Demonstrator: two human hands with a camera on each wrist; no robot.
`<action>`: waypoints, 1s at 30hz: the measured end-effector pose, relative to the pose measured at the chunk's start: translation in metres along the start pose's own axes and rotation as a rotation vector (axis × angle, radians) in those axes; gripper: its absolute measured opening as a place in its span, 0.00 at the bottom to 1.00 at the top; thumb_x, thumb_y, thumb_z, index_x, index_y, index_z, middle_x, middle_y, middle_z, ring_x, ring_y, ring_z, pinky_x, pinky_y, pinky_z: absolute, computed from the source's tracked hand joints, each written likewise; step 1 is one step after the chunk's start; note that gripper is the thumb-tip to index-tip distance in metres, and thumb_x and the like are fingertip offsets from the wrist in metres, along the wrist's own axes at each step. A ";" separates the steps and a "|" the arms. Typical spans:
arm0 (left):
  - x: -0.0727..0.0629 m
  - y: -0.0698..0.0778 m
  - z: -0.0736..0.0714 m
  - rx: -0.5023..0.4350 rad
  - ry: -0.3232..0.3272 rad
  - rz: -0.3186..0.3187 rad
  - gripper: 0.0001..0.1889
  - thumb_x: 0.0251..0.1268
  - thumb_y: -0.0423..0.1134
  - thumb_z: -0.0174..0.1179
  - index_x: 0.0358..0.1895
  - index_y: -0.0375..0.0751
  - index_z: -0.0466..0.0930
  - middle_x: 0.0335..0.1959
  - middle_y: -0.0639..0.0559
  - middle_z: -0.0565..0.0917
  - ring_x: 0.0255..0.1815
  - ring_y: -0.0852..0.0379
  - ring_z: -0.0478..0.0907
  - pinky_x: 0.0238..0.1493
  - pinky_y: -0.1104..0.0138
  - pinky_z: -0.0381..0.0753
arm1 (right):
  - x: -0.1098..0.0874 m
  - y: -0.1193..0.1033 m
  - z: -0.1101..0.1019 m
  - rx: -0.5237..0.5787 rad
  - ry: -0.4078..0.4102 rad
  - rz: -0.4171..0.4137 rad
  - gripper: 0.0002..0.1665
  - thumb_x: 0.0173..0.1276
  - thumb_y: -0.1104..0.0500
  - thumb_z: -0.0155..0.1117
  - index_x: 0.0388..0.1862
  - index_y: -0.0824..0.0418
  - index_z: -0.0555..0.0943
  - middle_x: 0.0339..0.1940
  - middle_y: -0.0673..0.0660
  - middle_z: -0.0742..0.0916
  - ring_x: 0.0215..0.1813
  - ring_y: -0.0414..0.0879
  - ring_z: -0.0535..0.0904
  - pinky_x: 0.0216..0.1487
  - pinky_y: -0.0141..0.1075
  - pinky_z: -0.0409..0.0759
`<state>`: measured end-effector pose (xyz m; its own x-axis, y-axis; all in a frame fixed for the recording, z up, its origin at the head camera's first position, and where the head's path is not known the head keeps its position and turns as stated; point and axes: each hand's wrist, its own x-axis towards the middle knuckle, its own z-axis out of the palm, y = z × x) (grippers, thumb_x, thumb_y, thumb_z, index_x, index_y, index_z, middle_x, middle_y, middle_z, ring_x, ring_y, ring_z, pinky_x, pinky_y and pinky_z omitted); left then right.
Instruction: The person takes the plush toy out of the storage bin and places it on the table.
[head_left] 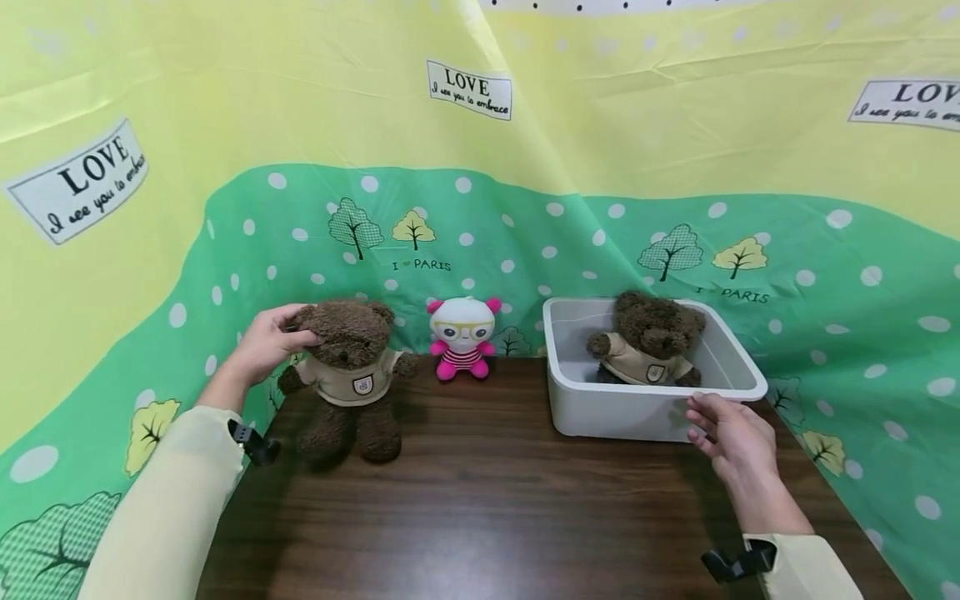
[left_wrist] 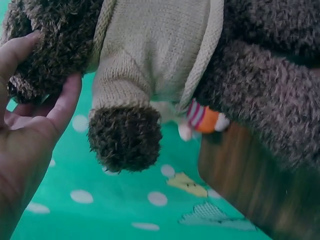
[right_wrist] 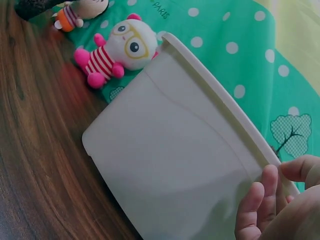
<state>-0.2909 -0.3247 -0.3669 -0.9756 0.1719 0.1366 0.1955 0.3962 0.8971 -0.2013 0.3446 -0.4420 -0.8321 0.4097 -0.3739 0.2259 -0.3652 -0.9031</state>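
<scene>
My left hand point(head_left: 266, 346) grips a brown teddy bear point(head_left: 352, 375) by the side of its head. This bear is upright at the left of the table, in a beige knitted sweater with a badge; whether its feet touch the wood I cannot tell. In the left wrist view, fingers and thumb point(left_wrist: 20, 50) press into its fur. Over on the right, my right hand point(head_left: 738, 442) pinches the front rim of a light grey plastic bin point(head_left: 622, 412), near its right corner. A second, similar teddy bear point(head_left: 652, 337) sits inside the bin, its lower body hidden by the wall.
Between bear and bin sits a pink and white plush toy point(head_left: 462, 337) with yellow glasses, against the back curtain. Another doll point(right_wrist: 70, 17) with orange bottoms and a striped top appears in both wrist views. Green and yellow fabric point(head_left: 510, 225) surrounds the dark wooden table point(head_left: 480, 500).
</scene>
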 end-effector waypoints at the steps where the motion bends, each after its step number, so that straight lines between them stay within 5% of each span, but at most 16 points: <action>1: -0.001 -0.003 -0.003 -0.008 -0.006 -0.005 0.28 0.71 0.31 0.63 0.73 0.34 0.70 0.55 0.56 0.80 0.50 0.67 0.81 0.45 0.69 0.86 | 0.000 0.000 0.000 0.000 -0.005 -0.004 0.07 0.67 0.49 0.75 0.38 0.50 0.88 0.32 0.44 0.91 0.34 0.39 0.86 0.30 0.37 0.85; 5: -0.005 -0.013 -0.015 -0.014 -0.033 -0.026 0.31 0.73 0.32 0.62 0.76 0.32 0.65 0.75 0.34 0.66 0.52 0.74 0.77 0.47 0.70 0.86 | -0.001 -0.001 0.001 0.014 -0.027 -0.019 0.05 0.69 0.51 0.73 0.36 0.50 0.88 0.31 0.44 0.91 0.33 0.38 0.86 0.29 0.36 0.85; 7: -0.007 -0.017 -0.020 -0.006 -0.046 -0.039 0.31 0.73 0.32 0.62 0.77 0.31 0.64 0.77 0.30 0.63 0.51 0.75 0.77 0.47 0.69 0.85 | -0.002 0.000 0.001 0.019 -0.034 -0.026 0.05 0.69 0.52 0.73 0.36 0.51 0.87 0.31 0.44 0.91 0.33 0.38 0.86 0.29 0.36 0.85; 10: -0.009 -0.020 -0.024 0.028 -0.075 -0.060 0.31 0.74 0.34 0.62 0.76 0.30 0.65 0.71 0.42 0.75 0.49 0.73 0.80 0.47 0.65 0.86 | -0.002 0.000 0.001 0.023 -0.031 -0.032 0.05 0.68 0.52 0.74 0.35 0.51 0.88 0.30 0.44 0.91 0.32 0.38 0.86 0.29 0.36 0.85; 12: -0.009 -0.023 -0.026 0.038 -0.098 -0.072 0.31 0.73 0.34 0.62 0.76 0.31 0.66 0.58 0.57 0.83 0.47 0.67 0.83 0.47 0.63 0.86 | -0.002 0.000 0.000 0.029 -0.028 -0.035 0.05 0.68 0.52 0.74 0.35 0.51 0.88 0.30 0.44 0.91 0.32 0.38 0.86 0.29 0.36 0.85; 15: -0.009 -0.030 -0.026 0.053 -0.133 -0.081 0.30 0.72 0.31 0.62 0.75 0.31 0.66 0.51 0.66 0.83 0.46 0.63 0.84 0.46 0.62 0.86 | -0.001 0.000 0.000 0.033 -0.024 -0.032 0.05 0.68 0.53 0.74 0.35 0.51 0.88 0.30 0.45 0.91 0.32 0.38 0.86 0.29 0.36 0.85; 22: -0.011 -0.049 -0.018 0.062 -0.189 -0.084 0.31 0.67 0.23 0.60 0.74 0.29 0.67 0.63 0.30 0.77 0.47 0.62 0.84 0.47 0.62 0.87 | 0.001 0.000 0.000 0.040 -0.043 -0.020 0.05 0.70 0.54 0.72 0.32 0.51 0.88 0.30 0.45 0.91 0.31 0.38 0.86 0.28 0.36 0.84; 30: -0.009 -0.062 -0.003 0.128 -0.210 -0.097 0.31 0.66 0.23 0.62 0.73 0.30 0.69 0.58 0.31 0.81 0.45 0.52 0.84 0.39 0.61 0.85 | 0.001 0.000 -0.001 0.051 -0.046 -0.028 0.06 0.72 0.56 0.70 0.33 0.51 0.88 0.30 0.45 0.91 0.31 0.38 0.85 0.28 0.36 0.84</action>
<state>-0.2947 -0.3538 -0.4223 -0.9508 0.3059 -0.0492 0.1266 0.5286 0.8394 -0.2012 0.3454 -0.4426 -0.8604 0.3820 -0.3373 0.1768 -0.3970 -0.9006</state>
